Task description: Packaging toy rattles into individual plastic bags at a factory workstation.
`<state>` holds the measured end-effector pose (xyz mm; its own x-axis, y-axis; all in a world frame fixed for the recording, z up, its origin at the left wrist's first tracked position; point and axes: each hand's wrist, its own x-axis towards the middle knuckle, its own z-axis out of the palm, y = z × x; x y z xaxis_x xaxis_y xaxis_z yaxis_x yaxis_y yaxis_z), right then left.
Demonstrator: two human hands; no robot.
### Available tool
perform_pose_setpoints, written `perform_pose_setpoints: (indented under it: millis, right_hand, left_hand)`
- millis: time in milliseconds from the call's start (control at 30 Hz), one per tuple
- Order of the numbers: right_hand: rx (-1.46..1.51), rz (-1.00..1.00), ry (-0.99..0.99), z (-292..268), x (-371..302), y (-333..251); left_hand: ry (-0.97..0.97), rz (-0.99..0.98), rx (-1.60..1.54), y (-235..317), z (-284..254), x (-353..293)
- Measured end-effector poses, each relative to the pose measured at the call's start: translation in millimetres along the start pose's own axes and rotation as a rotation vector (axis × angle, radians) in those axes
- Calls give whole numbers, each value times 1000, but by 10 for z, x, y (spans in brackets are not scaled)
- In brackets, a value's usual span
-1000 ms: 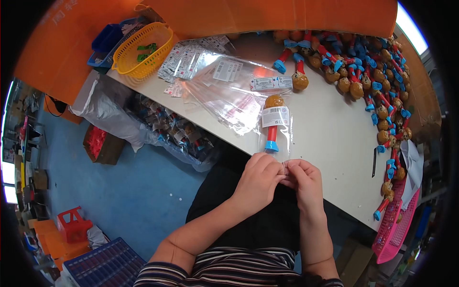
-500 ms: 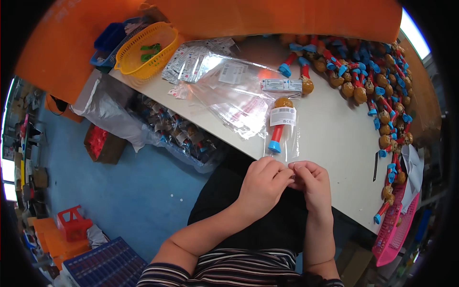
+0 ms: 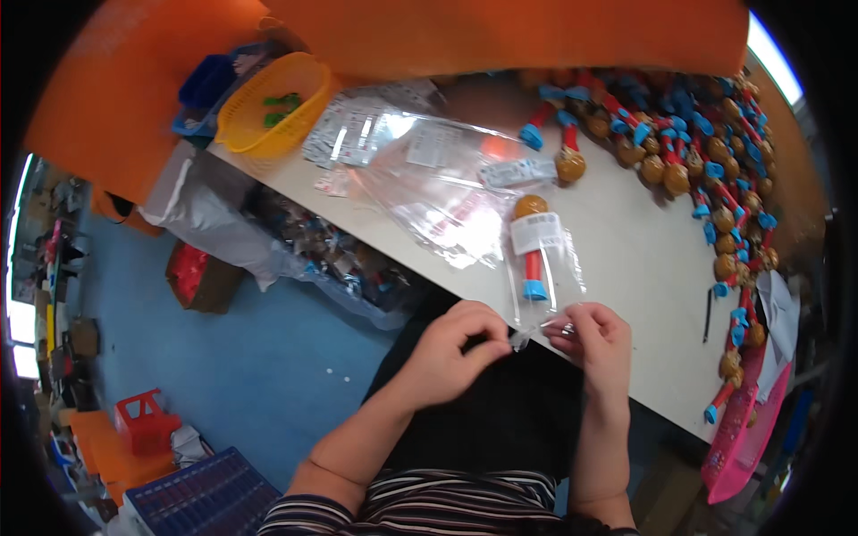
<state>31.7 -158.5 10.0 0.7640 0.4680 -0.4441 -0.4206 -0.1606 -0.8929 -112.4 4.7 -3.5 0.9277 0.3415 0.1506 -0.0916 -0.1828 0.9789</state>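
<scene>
A clear plastic bag (image 3: 565,277) lies at the table's front edge, its near end crumpled between my hands. Inside it is a toy (image 3: 534,266) with a round golden-brown head, a red stem and a blue base, with a white label (image 3: 536,232) across it. My left hand (image 3: 454,350) is closed, thumb and forefinger pinching the left corner of the bag's near end. On the other side my right hand (image 3: 592,338) is closed too, its curled fingers at the bag's right corner. A printed strip (image 3: 518,172) lies just beyond the bag.
Flat clear bags (image 3: 438,192) spread to the left, beside printed packets (image 3: 353,125) and a yellow basket (image 3: 273,107). Many similar toys (image 3: 675,179) heap at the back and right. A pink basket (image 3: 746,438) stands at the right edge; a large bag of packed toys (image 3: 344,259) sits below left.
My hands have moved apart, the left one leftward and down. The bag's near end now shows crumpled between them, and the bag with the toy has shifted slightly right and nearer.
</scene>
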Motion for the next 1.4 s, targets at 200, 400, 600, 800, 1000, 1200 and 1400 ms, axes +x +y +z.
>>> perform_pose_setpoints:
  millis: [200,400,600,800,1000,1200,1400]
  right_hand:
    - [-48,-49,8,-138,-7,37]
    - [-171,-100,-73,-119,-72,47]
    - [-194,-94,-62,-71,-87,-13]
    - [-392,-166,-65,-311,-73,-58]
    - [-951,-743,4,-551,56,-71]
    - [-1171,-1406,-221,-421,308,-195]
    - [-1211,-1490,-348,-476,334,-213]
  left_hand:
    - [439,-14,-471,-255,-1155,219]
    - [994,147,634,-10,-2854,1462]
    - [940,167,1392,-241,-3169,1782]
    - [511,730,1188,213,-1222,1070]
    - [-49,651,766,-118,-411,420]
    - [-40,628,714,-347,-10,243]
    - [11,678,587,-528,108,220]
